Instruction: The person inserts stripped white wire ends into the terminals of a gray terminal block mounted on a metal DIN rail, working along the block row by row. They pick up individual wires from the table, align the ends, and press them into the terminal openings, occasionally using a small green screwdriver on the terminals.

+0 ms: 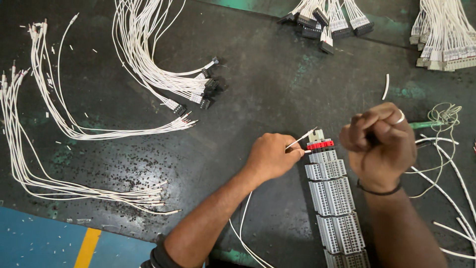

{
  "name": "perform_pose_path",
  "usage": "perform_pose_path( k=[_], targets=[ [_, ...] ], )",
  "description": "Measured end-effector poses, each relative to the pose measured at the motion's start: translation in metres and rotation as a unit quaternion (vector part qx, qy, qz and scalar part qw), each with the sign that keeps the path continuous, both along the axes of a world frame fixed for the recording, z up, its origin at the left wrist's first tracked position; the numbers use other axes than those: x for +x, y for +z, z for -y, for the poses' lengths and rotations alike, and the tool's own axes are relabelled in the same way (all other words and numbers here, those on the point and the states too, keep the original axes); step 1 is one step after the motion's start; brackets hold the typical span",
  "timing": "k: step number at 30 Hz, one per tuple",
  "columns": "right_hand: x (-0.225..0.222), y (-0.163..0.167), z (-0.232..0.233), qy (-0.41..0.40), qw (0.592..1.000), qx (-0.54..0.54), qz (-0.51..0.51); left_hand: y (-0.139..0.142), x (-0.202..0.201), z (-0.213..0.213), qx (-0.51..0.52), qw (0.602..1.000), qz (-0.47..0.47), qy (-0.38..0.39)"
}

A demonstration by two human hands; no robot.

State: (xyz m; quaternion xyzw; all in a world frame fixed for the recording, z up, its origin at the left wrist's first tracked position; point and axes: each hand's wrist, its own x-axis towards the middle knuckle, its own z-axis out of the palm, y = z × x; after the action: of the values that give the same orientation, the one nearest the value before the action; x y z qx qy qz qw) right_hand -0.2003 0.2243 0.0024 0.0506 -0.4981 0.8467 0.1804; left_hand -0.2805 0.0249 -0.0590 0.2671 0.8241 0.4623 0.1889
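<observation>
Left hand (270, 158) pinches wire (301, 139) at terminal strip (332, 198) top, 12 o'clock; right hand (381, 145) fisted on green tool (425, 124); most slots unwired.

One head-worn camera looks almost straight down, close over the dark work mat (258, 89). The left hand's fingers (296, 153) sit near centre frame, the terminal strip (334, 198) running below them toward the wearer.

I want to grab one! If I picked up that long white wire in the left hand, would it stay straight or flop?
Probably flop: the white wire is thin, and it trails in loose curves below the left hand. Likely very light too. Only its short pinched tip looks straight.
</observation>
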Motion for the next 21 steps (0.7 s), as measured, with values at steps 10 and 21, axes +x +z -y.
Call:
perform_pose_path(
  k=[10, 21],
  targets=[
    [-0.008, -0.004, -0.003, -0.004, 0.999, 0.001, -0.032, 0.004, -0.019, 0.008, 0.02, 0.999, 0.034, 0.033],
    [-0.016, -0.011, -0.004, 0.072, 0.997, 0.018, 0.031, 0.006, -0.008, 0.001, -0.019, 0.998, 0.016, 0.056]
  ],
)
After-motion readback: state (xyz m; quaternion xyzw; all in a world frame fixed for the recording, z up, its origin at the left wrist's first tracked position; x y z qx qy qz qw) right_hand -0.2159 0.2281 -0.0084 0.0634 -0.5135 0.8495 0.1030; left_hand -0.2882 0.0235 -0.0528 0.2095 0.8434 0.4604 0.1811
